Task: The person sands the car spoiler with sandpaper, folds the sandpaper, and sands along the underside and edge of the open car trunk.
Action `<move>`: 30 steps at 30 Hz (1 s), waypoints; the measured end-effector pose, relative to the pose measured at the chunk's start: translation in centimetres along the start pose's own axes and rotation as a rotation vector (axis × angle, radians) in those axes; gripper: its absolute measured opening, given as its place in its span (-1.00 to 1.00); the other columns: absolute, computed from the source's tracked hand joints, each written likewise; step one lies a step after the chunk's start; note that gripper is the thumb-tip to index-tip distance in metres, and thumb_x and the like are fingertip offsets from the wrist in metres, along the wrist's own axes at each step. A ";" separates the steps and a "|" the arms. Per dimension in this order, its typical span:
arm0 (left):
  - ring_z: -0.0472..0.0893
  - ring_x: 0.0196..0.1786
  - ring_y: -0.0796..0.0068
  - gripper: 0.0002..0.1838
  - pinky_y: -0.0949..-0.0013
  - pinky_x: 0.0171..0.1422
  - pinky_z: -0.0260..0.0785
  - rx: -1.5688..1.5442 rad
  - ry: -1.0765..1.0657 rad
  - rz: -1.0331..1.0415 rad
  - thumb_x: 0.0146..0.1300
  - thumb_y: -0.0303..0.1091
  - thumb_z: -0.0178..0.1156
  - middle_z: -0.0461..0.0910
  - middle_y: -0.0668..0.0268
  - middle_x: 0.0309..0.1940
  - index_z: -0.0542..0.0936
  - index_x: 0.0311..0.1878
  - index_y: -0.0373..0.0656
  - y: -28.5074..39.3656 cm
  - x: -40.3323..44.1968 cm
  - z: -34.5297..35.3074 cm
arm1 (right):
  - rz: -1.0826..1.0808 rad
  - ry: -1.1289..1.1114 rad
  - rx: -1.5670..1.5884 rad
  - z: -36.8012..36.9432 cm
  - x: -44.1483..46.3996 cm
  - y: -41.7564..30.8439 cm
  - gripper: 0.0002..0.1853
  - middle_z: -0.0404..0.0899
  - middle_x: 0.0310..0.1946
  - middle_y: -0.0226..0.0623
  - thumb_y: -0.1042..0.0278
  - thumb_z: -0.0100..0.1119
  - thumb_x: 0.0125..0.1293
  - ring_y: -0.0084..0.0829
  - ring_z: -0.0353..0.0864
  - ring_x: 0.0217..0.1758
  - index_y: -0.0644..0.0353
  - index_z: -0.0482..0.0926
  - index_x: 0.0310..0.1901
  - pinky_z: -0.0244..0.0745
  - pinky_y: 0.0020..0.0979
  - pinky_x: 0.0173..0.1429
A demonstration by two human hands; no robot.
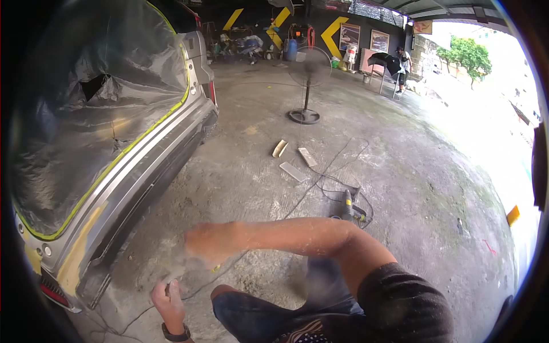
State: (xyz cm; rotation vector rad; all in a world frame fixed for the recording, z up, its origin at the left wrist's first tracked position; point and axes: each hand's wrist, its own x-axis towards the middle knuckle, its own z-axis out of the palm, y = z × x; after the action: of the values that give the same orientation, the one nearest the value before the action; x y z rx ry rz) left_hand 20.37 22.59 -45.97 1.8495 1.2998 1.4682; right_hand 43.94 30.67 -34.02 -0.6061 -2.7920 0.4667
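A rough, stained grey concrete floor (423, 188) stretched back to a dark wall (369, 23) with yellow chevrons (328, 35) and framed pictures (379, 42); a pedestal fan (308, 94) stood before it, a blue drum (292, 50) farther back, while glaring daylight flooded the open right side beneath a ribbed roof (452, 6), past a green tree (472, 57)

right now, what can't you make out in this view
All in the head view:
Right hand: blurred, fingers and any held thing unclear.
Left hand: dark spot at its fingertips too small.
Car: interior hidden by plastic sheeting.
Fan: blades blurred.
Far person: details too small.
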 end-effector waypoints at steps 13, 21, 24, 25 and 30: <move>0.32 -0.34 0.56 -0.73 0.46 -0.16 0.27 0.644 0.632 0.271 0.39 -0.43 0.19 0.39 0.33 -0.41 0.35 -0.41 -0.27 7.3 4.3 -8.9 | 0.024 0.365 -0.045 -9.8 -0.7 23.9 -0.80 0.73 -0.27 -0.11 0.25 0.22 0.28 -0.06 0.70 -0.20 0.16 0.68 -0.17 0.56 -0.18 -0.02; 0.23 -0.26 0.66 -0.82 0.56 -0.15 0.24 0.917 0.858 0.199 0.30 -0.67 0.05 0.18 0.53 -0.34 0.34 -0.26 -0.12 19.9 2.9 -8.4 | 0.223 0.630 -0.095 -10.6 10.3 44.9 -0.66 0.69 -0.14 0.14 0.15 0.12 0.39 0.11 0.69 -0.02 0.22 0.67 0.00 0.54 0.00 0.14; 0.40 -0.23 0.66 -0.70 0.53 -0.15 0.33 0.967 0.985 0.271 0.26 -0.64 0.17 0.41 0.48 -0.26 0.48 0.04 -0.20 25.2 3.0 -4.5 | 0.070 0.793 0.057 -11.4 17.1 49.9 -0.61 0.65 0.07 0.05 0.37 0.22 0.29 0.02 0.60 0.20 0.24 0.60 0.15 0.45 -0.10 0.31; 0.48 -0.23 0.67 -0.61 0.51 -0.14 0.37 0.957 1.085 0.306 0.25 -0.63 0.20 0.52 0.43 -0.24 0.49 0.15 -0.21 27.3 3.9 -2.4 | 0.005 0.892 0.033 -10.9 18.8 50.4 -0.58 0.61 0.10 0.10 0.46 0.15 0.27 0.06 0.55 0.24 0.25 0.56 0.19 0.44 -0.12 0.34; 0.63 -0.32 0.54 -0.91 0.49 -0.19 0.44 1.854 0.981 0.326 0.30 -0.57 0.27 0.63 0.27 -0.41 0.63 -0.15 -0.35 37.4 6.7 2.2 | 0.133 0.776 -0.051 -11.2 20.2 47.5 -0.54 0.42 0.35 -0.05 0.29 0.22 0.33 -0.06 0.39 0.42 0.19 0.51 0.24 0.30 -0.05 0.43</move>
State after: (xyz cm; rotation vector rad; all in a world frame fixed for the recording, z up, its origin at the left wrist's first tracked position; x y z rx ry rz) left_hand 37.06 11.61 -13.60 2.1094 3.8901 1.2285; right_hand 46.46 83.31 -37.32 -0.7815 -2.0372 0.1317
